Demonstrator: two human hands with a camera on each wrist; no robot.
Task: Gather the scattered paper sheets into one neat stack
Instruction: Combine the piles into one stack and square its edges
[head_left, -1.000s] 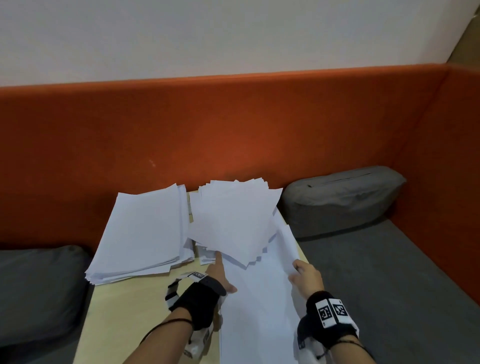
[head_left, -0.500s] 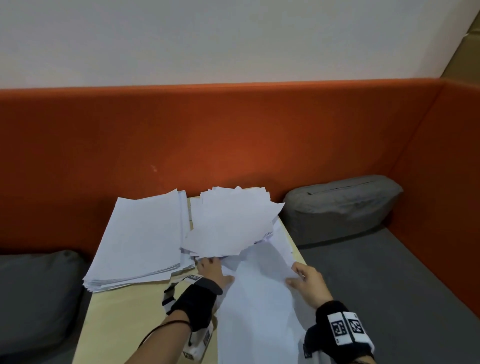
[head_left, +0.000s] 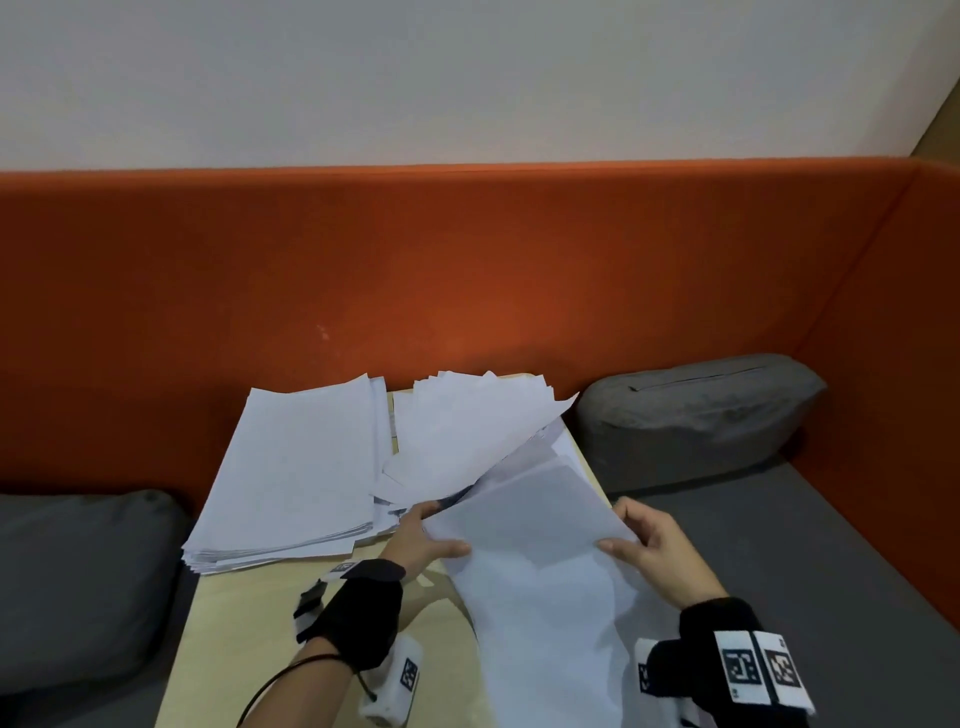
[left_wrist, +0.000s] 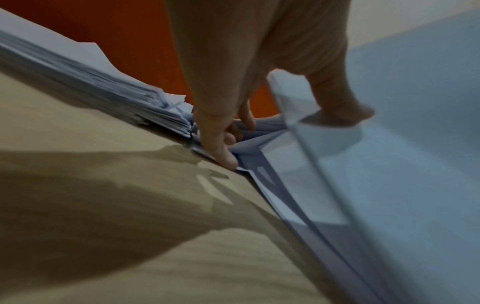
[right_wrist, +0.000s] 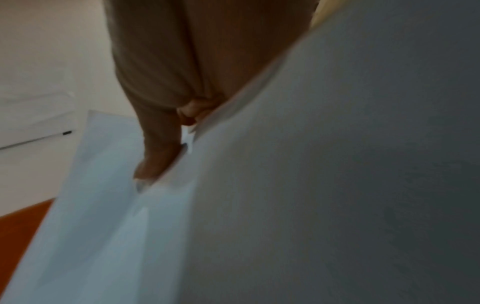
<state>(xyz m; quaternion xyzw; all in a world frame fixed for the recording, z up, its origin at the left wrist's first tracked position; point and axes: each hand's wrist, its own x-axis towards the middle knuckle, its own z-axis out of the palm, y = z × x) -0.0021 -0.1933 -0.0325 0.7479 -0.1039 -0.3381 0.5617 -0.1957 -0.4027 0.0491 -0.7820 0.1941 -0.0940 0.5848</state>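
A thick stack of white sheets (head_left: 301, 467) lies on the left of the wooden table (head_left: 249, 649). A fanned, untidy pile (head_left: 467, 431) sits behind my hands, its near edge raised. Loose sheets (head_left: 535, 525) run from it toward me and off the table's near right. My left hand (head_left: 434, 538) grips their left edge, thumb (left_wrist: 345, 115) on top and fingers (left_wrist: 223, 148) curled in among the sheets below. My right hand (head_left: 631, 540) pinches the right edge, thumb (right_wrist: 155, 160) on the top sheet. The top sheet is lifted off the ones below.
An orange padded backrest (head_left: 467, 270) wraps the back and right side. One grey cushion (head_left: 696, 415) lies to the right of the table, another (head_left: 78, 582) to the left. Grey seat fabric (head_left: 831, 571) spreads to the right.
My left hand went from resting flat on the loose sheets to gripping their left edge under the fanned pile. The right hand drew the right edge nearer, and the top sheet rose.
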